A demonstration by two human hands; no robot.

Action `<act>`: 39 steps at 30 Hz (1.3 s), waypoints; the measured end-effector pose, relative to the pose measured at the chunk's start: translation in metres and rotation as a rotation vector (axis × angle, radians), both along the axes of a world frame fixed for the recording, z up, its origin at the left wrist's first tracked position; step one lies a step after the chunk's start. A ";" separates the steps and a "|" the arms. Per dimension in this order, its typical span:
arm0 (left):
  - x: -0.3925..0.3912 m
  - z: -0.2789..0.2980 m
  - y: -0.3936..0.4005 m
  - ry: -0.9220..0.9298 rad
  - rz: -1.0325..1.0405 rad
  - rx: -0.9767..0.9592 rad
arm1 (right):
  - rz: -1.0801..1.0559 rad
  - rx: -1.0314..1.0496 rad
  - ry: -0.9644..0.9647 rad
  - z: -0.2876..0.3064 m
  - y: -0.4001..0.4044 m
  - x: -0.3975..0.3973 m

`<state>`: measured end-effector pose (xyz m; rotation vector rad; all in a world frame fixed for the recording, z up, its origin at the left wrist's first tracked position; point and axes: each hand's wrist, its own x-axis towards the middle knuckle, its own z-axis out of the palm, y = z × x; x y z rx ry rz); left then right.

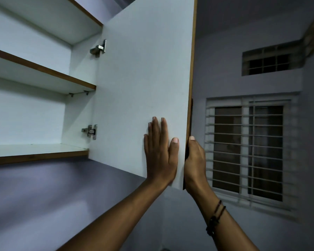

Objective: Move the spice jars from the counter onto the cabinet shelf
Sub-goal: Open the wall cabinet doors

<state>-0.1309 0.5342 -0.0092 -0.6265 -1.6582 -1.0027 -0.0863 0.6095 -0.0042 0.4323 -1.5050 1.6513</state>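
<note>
The cabinet [43, 105] stands open, its shelves [38, 151] bare; no spice jars show, and the desk is out of view. The door [143, 78] swings out on two hinges [90, 131]; the left hand [159, 151] lies flat and spread on its inner face, the right hand [194, 160] curls round its free edge. Pushed too wide, the door could strain those hinges; let go, it might drift shut over the shelf.

A barred window [247, 151] is seen on the right wall, a small vent window [269, 59] set above it
</note>
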 end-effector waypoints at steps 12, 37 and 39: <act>-0.045 -0.008 0.052 -0.029 0.253 -0.143 | -0.124 -0.135 -0.054 -0.007 0.034 -0.040; 0.049 0.037 -0.227 0.168 0.285 -0.061 | -0.261 0.372 0.561 0.018 -0.198 -0.009; 0.063 0.037 -0.274 0.130 0.378 -0.057 | -0.177 0.395 0.560 0.016 -0.242 -0.008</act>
